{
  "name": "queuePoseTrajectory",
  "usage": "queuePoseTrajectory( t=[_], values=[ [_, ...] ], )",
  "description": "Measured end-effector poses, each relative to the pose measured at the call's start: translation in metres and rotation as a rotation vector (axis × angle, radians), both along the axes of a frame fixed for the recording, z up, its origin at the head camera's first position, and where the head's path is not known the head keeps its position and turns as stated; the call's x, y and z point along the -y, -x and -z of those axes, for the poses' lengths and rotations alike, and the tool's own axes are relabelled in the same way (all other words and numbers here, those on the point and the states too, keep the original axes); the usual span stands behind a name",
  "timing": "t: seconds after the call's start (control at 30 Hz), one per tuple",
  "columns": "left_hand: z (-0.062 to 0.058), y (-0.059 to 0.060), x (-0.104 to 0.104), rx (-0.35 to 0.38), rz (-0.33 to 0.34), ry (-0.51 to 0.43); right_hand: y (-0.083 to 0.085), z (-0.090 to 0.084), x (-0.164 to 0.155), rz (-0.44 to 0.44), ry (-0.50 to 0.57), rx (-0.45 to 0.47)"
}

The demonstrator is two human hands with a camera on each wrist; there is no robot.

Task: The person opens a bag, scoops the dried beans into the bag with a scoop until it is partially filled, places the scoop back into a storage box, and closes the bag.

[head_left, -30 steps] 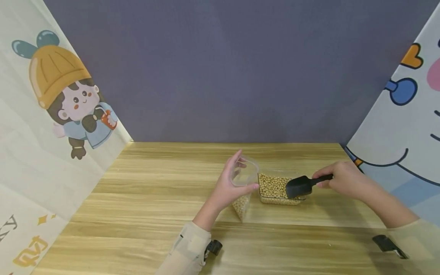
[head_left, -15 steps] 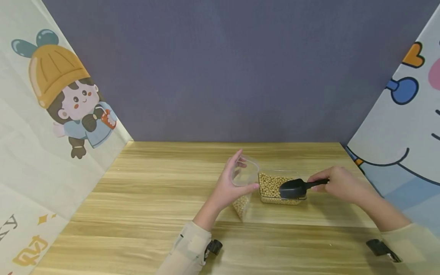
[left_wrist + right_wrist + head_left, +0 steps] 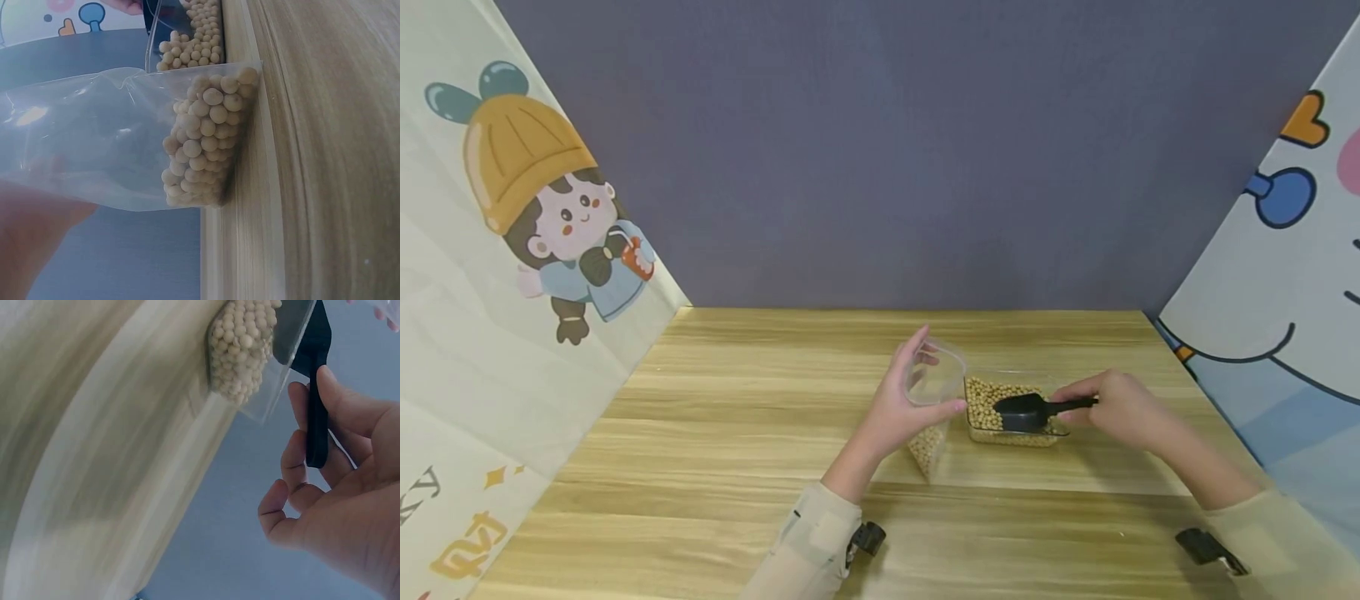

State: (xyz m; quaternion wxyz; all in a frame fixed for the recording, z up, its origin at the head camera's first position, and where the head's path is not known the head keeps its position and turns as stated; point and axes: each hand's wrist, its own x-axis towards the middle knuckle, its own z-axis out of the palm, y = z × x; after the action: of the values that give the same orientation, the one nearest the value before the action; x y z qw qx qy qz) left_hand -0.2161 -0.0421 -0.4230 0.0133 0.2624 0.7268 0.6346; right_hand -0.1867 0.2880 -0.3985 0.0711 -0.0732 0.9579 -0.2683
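In the head view my left hand (image 3: 891,408) grips the upper part of a clear plastic bag (image 3: 928,450), thumb and fingers spread round its open mouth. The left wrist view shows the bag (image 3: 81,137) upright on the table, with soybeans (image 3: 203,131) heaped in its bottom. My right hand (image 3: 1127,410) pinches the handle of a black scoop (image 3: 1024,412). The scoop's blade lies inside a clear rectangular container (image 3: 1011,437), low against the soybeans (image 3: 992,396) there. From the right wrist view, thumb and fingers hold the scoop handle (image 3: 317,419), its blade partly hidden behind the container wall.
The container stands just right of the bag on a wood-grain table (image 3: 737,433). A dark grey-blue panel (image 3: 880,158) rises behind the table. Printed cartoon sheets flank it at the left (image 3: 460,333) and right (image 3: 1247,275).
My right hand has moved left and slightly down, bringing the scoop further left and lower into the container. My left hand and the bag have stayed in place.
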Motion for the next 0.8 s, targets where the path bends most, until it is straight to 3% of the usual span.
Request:
queuePoseTrajectory(
  t=[0.2,0.8],
  values=[
    [-0.002,-0.001,0.000,0.000,0.007,-0.012,-0.002,0.007,0.009,0.000,0.057,0.004],
    [-0.003,-0.002,0.002,0.026,0.015,-0.031,-0.004,0.024,0.014,-0.002,0.066,-0.040]
  ],
)
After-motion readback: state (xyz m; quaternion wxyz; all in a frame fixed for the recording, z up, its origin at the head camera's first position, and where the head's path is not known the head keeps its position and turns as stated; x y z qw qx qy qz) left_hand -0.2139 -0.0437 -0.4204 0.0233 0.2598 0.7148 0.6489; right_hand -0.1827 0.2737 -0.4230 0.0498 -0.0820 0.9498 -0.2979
